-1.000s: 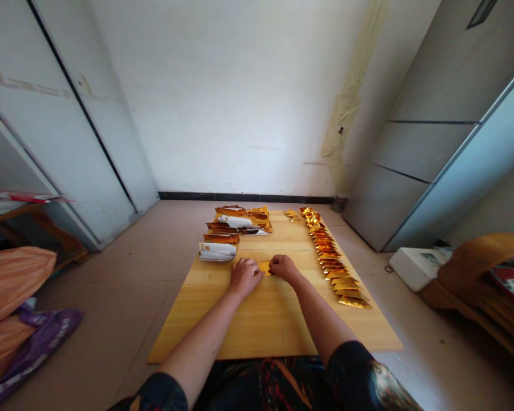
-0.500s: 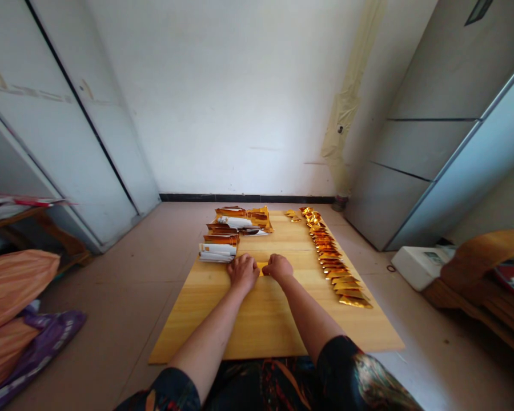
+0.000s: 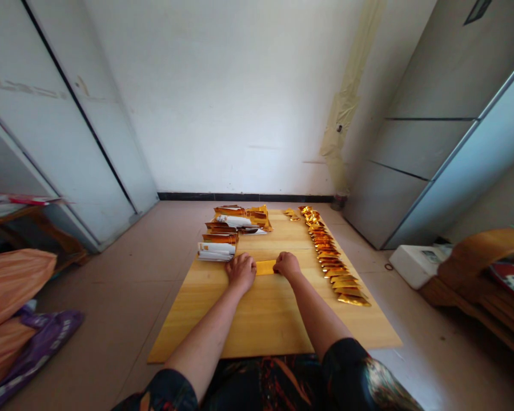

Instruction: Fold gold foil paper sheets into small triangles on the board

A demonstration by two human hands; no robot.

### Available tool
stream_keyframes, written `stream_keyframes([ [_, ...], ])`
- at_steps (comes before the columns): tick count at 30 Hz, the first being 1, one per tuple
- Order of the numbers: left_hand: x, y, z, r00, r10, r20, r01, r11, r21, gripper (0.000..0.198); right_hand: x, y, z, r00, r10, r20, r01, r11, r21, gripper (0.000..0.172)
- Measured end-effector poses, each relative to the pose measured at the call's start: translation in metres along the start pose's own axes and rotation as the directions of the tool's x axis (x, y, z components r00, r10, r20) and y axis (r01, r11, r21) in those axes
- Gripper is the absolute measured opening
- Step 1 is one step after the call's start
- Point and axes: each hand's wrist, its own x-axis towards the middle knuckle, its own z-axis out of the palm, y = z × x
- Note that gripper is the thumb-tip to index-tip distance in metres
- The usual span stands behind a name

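Note:
A flat golden-yellow packet [image 3: 265, 268] lies across the middle of the wooden board [image 3: 265, 319], stretched between my two hands. My left hand [image 3: 241, 272] closes on its left end, with the fingers curled down. At the right end, my right hand [image 3: 288, 265] pinches the packet between thumb and fingers. Just beyond my left hand stand white packets [image 3: 216, 251] in a stack. To the right of my right hand, a long row of gold foil packets [image 3: 332, 257] overlaps along the board's edge.
More brown-gold packets [image 3: 257, 216] lie at the board's back left, and a few small gold pieces [image 3: 292, 215] at the back. A refrigerator [image 3: 415, 137] and a wooden seat [image 3: 480, 274] stand on the right. Orange and purple bags [image 3: 21, 308] rest at the left.
My right hand has moved right, away from my left hand. More of the golden-yellow packet now shows between them.

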Motion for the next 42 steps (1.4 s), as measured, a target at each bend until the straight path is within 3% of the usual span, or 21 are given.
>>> stream_keyframes([
  [6,-0.003,0.0,-0.002,0.999,0.049,-0.017,-0.05,0.999,-0.021,0.015,0.0,0.006,-0.003,1.0,-0.003,-0.01,0.002,1.0,-0.029,0.017],
  [12,-0.003,0.0,-0.001,0.998,0.048,-0.037,-0.05,0.997,-0.054,0.017,-0.007,-0.005,-0.005,0.999,-0.03,-0.02,0.028,0.994,-0.107,0.027],
  [18,-0.002,0.0,0.0,0.999,0.034,0.016,-0.034,0.999,-0.034,0.016,-0.011,-0.011,-0.01,0.997,-0.052,0.048,0.059,0.986,-0.153,0.026],
  [24,0.003,-0.003,-0.001,0.997,0.003,0.081,0.001,0.999,-0.042,0.014,-0.023,-0.024,-0.012,0.996,-0.053,0.074,0.068,0.977,-0.202,0.067],
  [28,0.005,-0.007,-0.002,0.992,0.031,0.124,-0.023,0.998,-0.064,0.013,-0.028,-0.031,-0.01,0.997,-0.036,0.074,0.052,0.973,-0.224,0.079],
  [42,0.009,-0.011,-0.005,0.981,0.034,0.191,-0.013,0.994,-0.107,0.02,-0.018,-0.026,-0.007,0.997,-0.012,0.08,0.03,0.97,-0.239,0.072],
])
